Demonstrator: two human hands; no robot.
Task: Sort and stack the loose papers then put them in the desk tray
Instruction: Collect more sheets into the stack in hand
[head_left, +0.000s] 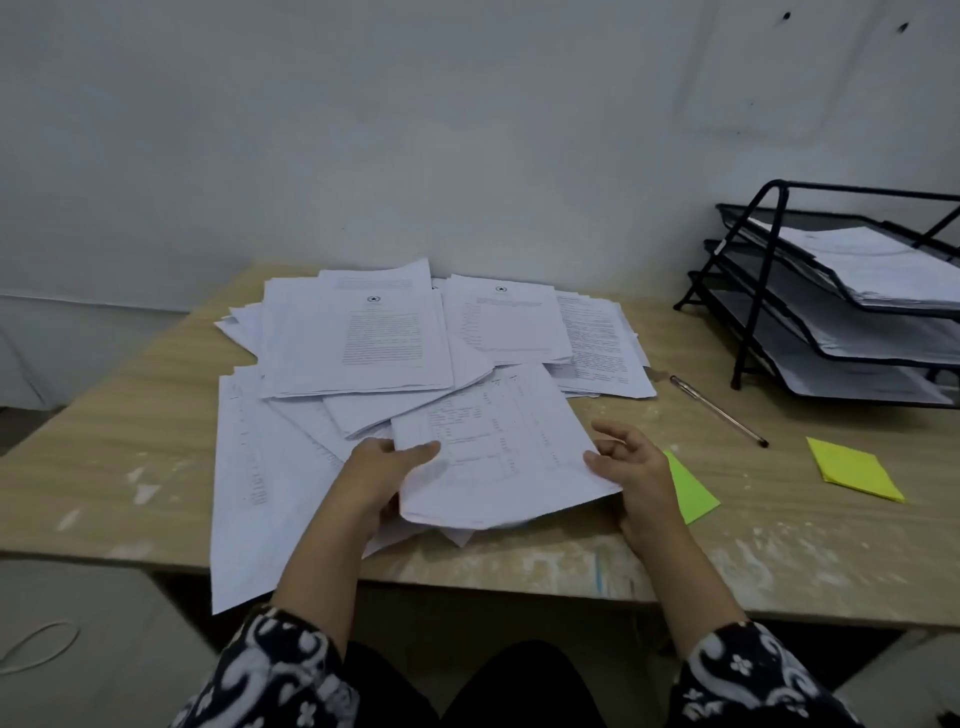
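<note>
Both hands (387, 467) (631, 467) gripping one sheaf (498, 452).

The desk tray (831, 291) is cut off at the right edge.

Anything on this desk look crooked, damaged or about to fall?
Yes. The white printed papers lie fanned at mixed angles across the worn wooden desk, and one long sheet overhangs the front edge by the left hand. The desk's surface shows pale scuffs. The black wire desk tray stands straight.
</note>
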